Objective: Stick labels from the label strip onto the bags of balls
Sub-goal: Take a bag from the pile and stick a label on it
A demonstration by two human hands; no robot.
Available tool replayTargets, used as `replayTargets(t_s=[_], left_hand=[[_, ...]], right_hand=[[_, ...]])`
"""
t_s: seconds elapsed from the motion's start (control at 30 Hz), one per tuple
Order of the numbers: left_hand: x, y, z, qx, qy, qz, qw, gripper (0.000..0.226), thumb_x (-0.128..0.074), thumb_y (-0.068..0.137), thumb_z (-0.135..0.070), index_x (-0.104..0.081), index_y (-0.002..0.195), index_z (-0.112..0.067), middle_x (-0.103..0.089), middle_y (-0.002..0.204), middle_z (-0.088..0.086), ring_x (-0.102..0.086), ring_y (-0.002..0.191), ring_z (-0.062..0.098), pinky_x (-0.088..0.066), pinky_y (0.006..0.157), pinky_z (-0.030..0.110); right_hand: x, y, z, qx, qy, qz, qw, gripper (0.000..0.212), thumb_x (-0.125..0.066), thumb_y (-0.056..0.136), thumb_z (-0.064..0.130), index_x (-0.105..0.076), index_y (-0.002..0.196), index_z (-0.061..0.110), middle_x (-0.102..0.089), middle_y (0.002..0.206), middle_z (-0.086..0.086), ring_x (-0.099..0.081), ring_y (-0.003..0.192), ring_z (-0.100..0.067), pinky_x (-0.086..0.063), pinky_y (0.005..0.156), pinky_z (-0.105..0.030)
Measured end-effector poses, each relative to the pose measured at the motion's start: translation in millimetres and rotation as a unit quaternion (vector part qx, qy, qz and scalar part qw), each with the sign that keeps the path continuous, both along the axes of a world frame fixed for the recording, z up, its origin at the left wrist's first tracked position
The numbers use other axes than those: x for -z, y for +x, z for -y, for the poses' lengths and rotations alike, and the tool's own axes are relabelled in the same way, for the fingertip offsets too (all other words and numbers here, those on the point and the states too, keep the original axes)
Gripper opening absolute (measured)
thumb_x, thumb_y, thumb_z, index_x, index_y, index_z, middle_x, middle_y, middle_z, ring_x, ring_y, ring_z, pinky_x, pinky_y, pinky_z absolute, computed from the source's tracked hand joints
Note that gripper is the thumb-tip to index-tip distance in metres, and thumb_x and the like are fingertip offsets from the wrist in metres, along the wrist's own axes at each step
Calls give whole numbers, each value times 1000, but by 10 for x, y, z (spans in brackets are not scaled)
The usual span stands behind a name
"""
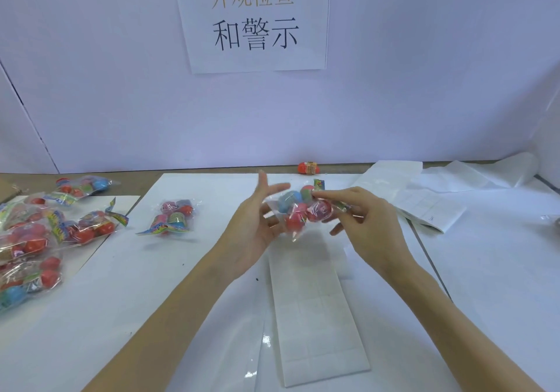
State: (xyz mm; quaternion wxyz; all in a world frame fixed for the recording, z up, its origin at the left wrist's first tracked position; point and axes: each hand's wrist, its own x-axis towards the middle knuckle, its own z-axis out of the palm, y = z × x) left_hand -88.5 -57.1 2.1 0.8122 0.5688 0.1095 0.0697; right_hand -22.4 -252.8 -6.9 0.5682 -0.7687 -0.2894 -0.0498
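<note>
Head view: bag of balls (pixel 303 210) held in the air between both hands above the far end of the label strip (pixel 318 310), long axis running roughly left to right with a slight tilt, printed header end up and to the right, clear sealed end drooping toward the lower left. Right hand (pixel 366 225) pinching the header end with thumb and forefinger, other fingers curled beneath. Left hand (pixel 257 225) spread wide, palm facing the bag, fingers straight and blurred, fingertips at the bag's left side, not gripping. Label strip lying flat on the white surface (pixel 181 300), long axis running toward and away from the camera, its far end hidden under the hands and bag. Lone bag (pixel 174 216) lying to the left, apart from the hands; heap of further bags (pixel 39 234) at the far left edge. Loose sheets of backing paper (pixel 424 204) to the right. Single red ball (pixel 308 168) against the back wall. Paper sign (pixel 254 19) with printed characters on the wall above.
</note>
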Motion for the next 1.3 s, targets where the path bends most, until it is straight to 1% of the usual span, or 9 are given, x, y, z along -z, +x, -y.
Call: replayTargets(t_s=[0.17,0.23,0.33,0.5,0.7,0.8,1.0,1.17,1.3], left_hand=[[75,19,-4,-38,38,40,998,61,-81,75,-29,-61,132,-16,-77,115,11,-77,92,25,-62,79,33],[90,17,-23,-22,91,56,994,55,-82,76,-29,-67,127,-13,-76,116,9,-76,94,27,-61,82,34],[109,2,-5,0,150,61,987,48,-83,77,-31,-72,121,-18,-77,115,2,-75,103,24,-61,81,30],[119,21,-6,-17,156,72,985,29,-68,92,-37,-81,106,-15,-79,109,6,-74,102,21,-60,87,26],[74,17,-118,-109,190,77,973,22,-67,100,-24,-79,98,-6,-79,94,11,-73,79,22,-60,77,28],[29,-5,-68,-69,199,66,975,33,-73,89,-40,-80,103,-12,-78,95,6,-72,79,19,-61,77,29],[75,12,-10,-77,253,45,963,12,-75,94,-19,-78,88,-9,-74,75,0,-64,65,7,-53,68,16],[63,-3,-33,-107,223,50,968,14,-70,98,-14,-73,93,-1,-76,82,8,-69,71,16,-58,83,28],[24,-23,2,-31,187,38,981,23,-64,101,-24,-71,106,-3,-71,94,7,-63,77,20,-54,76,35]], right_hand=[[-32,4,-30,-43,133,-118,983,66,-32,104,-13,-68,134,33,-78,110,-3,-76,99,-15,-63,79,-27],[-55,-2,-41,-57,204,-233,949,36,-37,114,19,-60,142,24,-79,110,-9,-78,97,-23,-63,79,-30],[-26,-11,-58,-64,139,-282,947,55,-46,100,59,-73,124,17,-80,106,-10,-79,94,-24,-64,81,-31],[-2,-29,-70,43,92,-211,972,21,-67,100,41,-73,103,21,-79,85,-1,-76,78,-17,-62,68,-25],[-40,64,-8,90,161,-201,962,19,-67,102,30,-67,101,11,-76,92,-20,-73,75,-36,-61,88,-57],[-46,44,-2,66,179,-225,956,16,-71,100,29,-70,97,14,-78,89,-18,-73,71,-29,-63,82,-50],[-41,6,-55,45,187,-249,949,17,-71,99,28,-72,95,11,-80,90,-13,-75,70,-22,-64,67,-30],[-20,-31,-66,-32,245,-324,913,30,-70,99,27,-69,120,5,-79,105,-16,-78,96,-29,-65,83,-35],[-42,-7,-28,-7,217,-313,925,25,-74,96,26,-78,106,4,-80,99,-14,-77,87,-23,-63,80,-30]])
